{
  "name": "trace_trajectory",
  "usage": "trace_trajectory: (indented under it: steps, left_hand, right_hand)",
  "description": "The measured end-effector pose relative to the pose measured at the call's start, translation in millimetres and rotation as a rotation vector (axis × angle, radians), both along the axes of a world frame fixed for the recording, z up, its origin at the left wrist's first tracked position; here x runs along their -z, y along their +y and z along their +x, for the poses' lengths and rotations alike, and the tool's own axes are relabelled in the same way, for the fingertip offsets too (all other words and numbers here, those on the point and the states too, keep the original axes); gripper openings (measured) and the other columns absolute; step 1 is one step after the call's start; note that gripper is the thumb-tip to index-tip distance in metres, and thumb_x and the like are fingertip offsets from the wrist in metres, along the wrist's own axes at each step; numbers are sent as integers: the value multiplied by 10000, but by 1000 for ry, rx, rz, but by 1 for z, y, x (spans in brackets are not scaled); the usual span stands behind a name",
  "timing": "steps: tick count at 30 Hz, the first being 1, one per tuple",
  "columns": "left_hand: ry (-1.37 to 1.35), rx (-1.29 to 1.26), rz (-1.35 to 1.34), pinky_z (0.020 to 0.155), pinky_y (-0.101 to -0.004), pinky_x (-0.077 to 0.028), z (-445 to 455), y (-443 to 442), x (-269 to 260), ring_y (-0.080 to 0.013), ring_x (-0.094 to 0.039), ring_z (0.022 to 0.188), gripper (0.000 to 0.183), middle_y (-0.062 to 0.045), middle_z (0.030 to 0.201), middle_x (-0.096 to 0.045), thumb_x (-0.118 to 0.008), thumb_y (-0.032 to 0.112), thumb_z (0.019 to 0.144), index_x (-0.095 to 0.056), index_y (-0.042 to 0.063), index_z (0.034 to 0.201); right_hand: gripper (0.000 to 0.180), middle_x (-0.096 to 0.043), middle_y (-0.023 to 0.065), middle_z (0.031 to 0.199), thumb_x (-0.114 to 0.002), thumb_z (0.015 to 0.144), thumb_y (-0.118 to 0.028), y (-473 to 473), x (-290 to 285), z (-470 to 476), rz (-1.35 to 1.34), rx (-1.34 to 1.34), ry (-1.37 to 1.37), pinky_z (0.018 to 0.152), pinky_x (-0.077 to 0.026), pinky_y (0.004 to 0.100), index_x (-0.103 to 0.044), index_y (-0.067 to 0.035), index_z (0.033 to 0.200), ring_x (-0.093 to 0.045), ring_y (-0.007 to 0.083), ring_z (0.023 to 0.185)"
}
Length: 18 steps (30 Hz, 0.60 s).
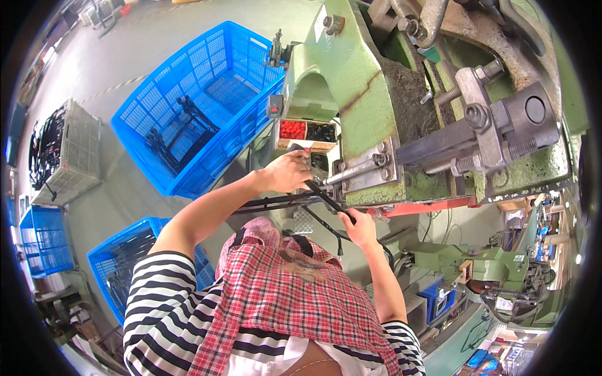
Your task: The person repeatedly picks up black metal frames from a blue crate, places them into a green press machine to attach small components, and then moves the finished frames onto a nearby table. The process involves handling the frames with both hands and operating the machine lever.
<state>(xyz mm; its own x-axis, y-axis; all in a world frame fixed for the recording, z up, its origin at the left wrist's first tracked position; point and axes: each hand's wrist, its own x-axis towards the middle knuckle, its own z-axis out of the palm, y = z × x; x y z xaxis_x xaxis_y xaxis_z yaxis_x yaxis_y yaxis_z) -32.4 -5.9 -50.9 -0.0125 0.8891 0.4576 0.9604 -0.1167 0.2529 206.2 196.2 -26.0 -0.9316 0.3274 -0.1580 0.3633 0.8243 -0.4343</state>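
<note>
My left hand [288, 171] is closed around the upper end of a black metal bar [324, 195], just left of the green press machine [348, 98]. Lower down, my right hand [360, 228] grips the same bar near its other end. The bar slants down to the right, in front of the machine's steel fixture [369, 169]. Thin black tubes run beneath my hands; whether they join the bar I cannot tell. Beyond my left hand, a divided box [284, 144] holds small red parts [292, 129] and black parts [321, 131].
At the upper left, a large blue plastic crate [214, 145] contains black metal frames [188, 127]. Another blue crate [96, 258] with black parts stands beside my left arm. A grey crate [80, 160] is farther left. A second green machine [437, 258] stands at the right.
</note>
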Motion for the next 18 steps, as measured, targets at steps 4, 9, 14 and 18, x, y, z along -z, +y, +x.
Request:
trace_trajectory:
  steps: [4, 9, 14, 18]
  left_hand:
    - [-74, -2, 66, 1024, -439, -378, -1, -3, 14, -271, -608, 882, 293, -81, 793, -606, -650, 342, 814, -584, 61, 869]
    - [24, -56, -6, 1027, -441, -380, 9, -5, 0, -261, -606, 864, 285, -77, 776, -590, -656, 338, 801, -564, 72, 843]
    - [77, -46, -53, 1058, -443, -369, 6, -2, -11, -247, -610, 864, 270, -68, 772, -583, -681, 305, 756, -566, 81, 853]
    - [10, 7, -16, 1064, -439, -375, 2, 0, -10, -246, -610, 867, 267, -60, 776, -580, -694, 283, 741, -599, 100, 910]
  right_hand:
    - [334, -653, 168, 707, -619, 867, -443, -11, -31, -10, 236, -43, 78, 624, -507, 477, -673, -116, 902, -637, 387, 693]
    - [303, -649, 139, 676, -619, 879, -405, -1, -6, -2, 155, -68, 151, 593, -512, 436, -678, -111, 918, -650, 344, 665]
    - [274, -635, 177, 700, -651, 878, -319, -4, 6, 0, -40, -14, 150, 589, -485, 423, -682, -72, 994, -637, 366, 673]
    - [276, -629, 195, 706, -646, 881, -316, -13, 12, 4, -138, 76, 66, 600, -488, 414, -679, -64, 988, -627, 397, 688]
